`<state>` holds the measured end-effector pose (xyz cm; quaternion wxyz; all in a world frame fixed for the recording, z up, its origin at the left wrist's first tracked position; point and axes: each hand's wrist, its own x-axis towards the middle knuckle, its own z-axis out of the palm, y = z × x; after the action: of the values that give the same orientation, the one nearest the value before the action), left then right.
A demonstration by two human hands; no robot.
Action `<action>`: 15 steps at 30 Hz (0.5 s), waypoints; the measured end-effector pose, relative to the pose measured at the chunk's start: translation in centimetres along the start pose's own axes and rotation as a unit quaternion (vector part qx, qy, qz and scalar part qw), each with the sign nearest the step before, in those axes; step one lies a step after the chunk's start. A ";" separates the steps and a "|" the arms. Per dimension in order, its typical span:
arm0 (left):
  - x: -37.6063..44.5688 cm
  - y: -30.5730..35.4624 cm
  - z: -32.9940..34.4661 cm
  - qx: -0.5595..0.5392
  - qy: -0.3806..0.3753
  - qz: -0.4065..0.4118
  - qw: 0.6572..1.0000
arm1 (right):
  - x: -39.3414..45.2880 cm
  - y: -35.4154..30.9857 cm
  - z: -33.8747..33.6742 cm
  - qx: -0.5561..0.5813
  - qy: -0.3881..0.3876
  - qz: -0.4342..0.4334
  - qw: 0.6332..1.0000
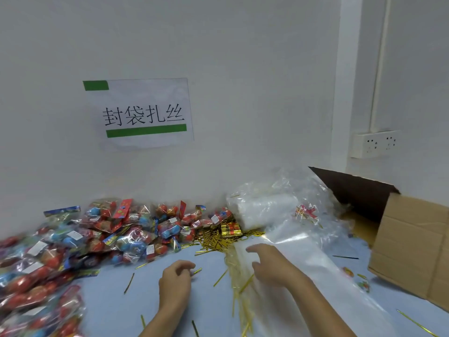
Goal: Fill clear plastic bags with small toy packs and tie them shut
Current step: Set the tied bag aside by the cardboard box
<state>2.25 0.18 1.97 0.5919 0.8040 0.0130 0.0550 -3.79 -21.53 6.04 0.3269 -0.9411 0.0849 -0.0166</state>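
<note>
Toy packs (73, 242) are piling up at the table's (116, 300) left, ties (216, 242) lying just right of them, bags (264, 210) sitting behind those, a box (410, 244) standing far right.

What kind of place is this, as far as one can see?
Probably a small packing workstation: a paper wall sign, a heap of toy packs, gold twist ties and a cardboard box on a blue table.
</note>
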 end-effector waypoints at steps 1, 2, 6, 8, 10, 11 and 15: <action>0.3 0.1 -0.3 -0.033 0.005 -0.014 0.999 | 0.0 -0.1 0.9 -0.038 -0.032 0.013 0.999; 0.6 0.1 -0.7 -0.059 0.009 -0.018 0.998 | 0.0 -0.1 1.6 -0.070 -0.050 0.022 0.996; 0.7 0.3 -2.3 -0.082 0.015 0.042 0.996 | 0.2 -0.9 3.0 -0.163 -0.063 0.015 0.984; 0.3 0.2 -3.2 -0.032 0.002 0.093 0.995 | 0.6 -1.2 3.5 -0.182 -0.060 0.006 0.981; -0.4 0.3 -3.9 0.039 -0.035 0.142 0.989 | 1.0 -1.5 4.1 -0.193 -0.059 0.005 0.979; -0.9 0.3 -4.2 0.072 -0.062 0.162 0.982 | 1.1 -1.8 4.4 -0.201 -0.056 0.009 0.978; -3.0 -0.5 -4.3 0.180 -0.134 0.243 0.944 | 1.0 -3.2 6.1 -0.237 -0.011 0.021 0.971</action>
<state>-1.16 4.12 2.53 0.4022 0.8759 -0.2525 0.0851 -1.82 -15.44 3.18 0.0953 -0.9899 0.1026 0.0210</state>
